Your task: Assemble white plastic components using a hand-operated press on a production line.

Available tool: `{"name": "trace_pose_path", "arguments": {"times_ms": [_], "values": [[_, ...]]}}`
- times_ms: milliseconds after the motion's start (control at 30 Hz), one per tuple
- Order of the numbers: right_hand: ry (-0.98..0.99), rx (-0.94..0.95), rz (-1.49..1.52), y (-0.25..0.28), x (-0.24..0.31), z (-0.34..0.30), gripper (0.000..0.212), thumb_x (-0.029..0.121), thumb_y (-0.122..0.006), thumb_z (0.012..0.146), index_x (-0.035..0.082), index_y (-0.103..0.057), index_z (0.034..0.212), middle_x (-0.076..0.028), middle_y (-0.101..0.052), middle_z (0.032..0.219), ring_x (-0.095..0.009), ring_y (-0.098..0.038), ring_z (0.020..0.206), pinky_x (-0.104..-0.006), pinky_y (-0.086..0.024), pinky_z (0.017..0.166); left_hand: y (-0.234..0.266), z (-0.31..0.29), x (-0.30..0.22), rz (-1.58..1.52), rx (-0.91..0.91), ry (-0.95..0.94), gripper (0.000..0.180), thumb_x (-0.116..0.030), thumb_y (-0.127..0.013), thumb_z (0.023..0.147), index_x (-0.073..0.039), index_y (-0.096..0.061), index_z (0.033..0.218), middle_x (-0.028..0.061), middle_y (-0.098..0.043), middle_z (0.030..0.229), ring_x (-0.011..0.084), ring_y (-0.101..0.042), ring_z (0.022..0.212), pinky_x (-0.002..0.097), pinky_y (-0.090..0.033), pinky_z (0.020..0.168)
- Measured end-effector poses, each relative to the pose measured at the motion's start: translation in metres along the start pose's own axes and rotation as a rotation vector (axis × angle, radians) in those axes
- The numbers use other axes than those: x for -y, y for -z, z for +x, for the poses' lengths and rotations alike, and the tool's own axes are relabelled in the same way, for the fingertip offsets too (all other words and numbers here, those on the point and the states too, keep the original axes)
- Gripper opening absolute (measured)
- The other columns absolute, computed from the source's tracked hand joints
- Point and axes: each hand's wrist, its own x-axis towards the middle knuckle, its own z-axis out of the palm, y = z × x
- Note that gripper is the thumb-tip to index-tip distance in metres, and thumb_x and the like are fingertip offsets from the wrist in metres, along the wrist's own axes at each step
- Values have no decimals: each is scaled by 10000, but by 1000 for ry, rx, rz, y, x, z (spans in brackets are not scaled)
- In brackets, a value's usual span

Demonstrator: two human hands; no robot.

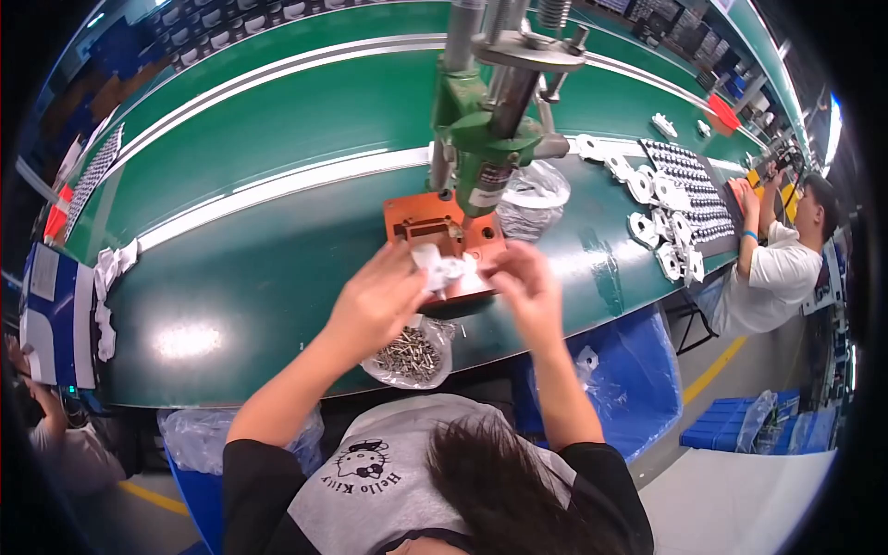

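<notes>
A small white plastic part [431,264], smeared by motion, is between my hands over the front of an orange fixture [400,215]. The fingers of my left hand [377,294] are closed on its left side. At its right end my right hand [527,285] has thumb and fingers drawn together in a pinch. What those right fingertips hold is too blurred to make out. Right above the fixture stands a green press [481,153] with a metal column and spindle. Close below my hands lies an open plastic bag of small metal pins [407,359].
Behind the fixture sits a clear bag of small parts [534,205]. White plastic parts [661,208] lie loose at right beside a dark tray of round pieces [698,190]. A blue bin [629,384] is below the table edge. A co-worker [782,250] sits far right.
</notes>
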Motion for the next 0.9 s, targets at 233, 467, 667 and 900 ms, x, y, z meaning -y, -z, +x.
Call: {"name": "trace_pose_path", "arguments": {"times_ms": [233,467,667,900], "values": [[44,-508,-842,169,-69,58,235,58,-616,787,-2,-605,1014,-127,-595,969,-246,-592,867,-329,-471,770,-32,20,15,375,10,-104,212,-102,-616,653,-57,-606,860,218,-604,1065,351,-554,1096,423,-426,968],[49,-176,-724,92,-54,65,142,71,-589,833,14,-654,945,-87,-631,860,-153,-602,758,-276,-436,624,-50,24,8,366,11,-111,172,-133,-570,711,-44,-542,856,257,-603,1039,359,-571,1063,414,-444,926],[248,-58,-990,77,-107,140,149,75,-559,799,17,-658,894,-163,-636,859,-350,-612,812,-401,-473,733,-52,25,10,406,17,-137,150,-132,-571,723,-35,-524,828,284,-610,997,369,-582,1047,416,-445,924],[-83,172,-1215,76,-132,178,174,74,-551,726,32,-667,849,-223,-638,846,-395,-617,818,-482,-478,759,-53,16,33,254,47,-121,180,-161,-602,744,-61,-591,893,233,-605,1065,344,-562,1086,411,-453,918]]}}
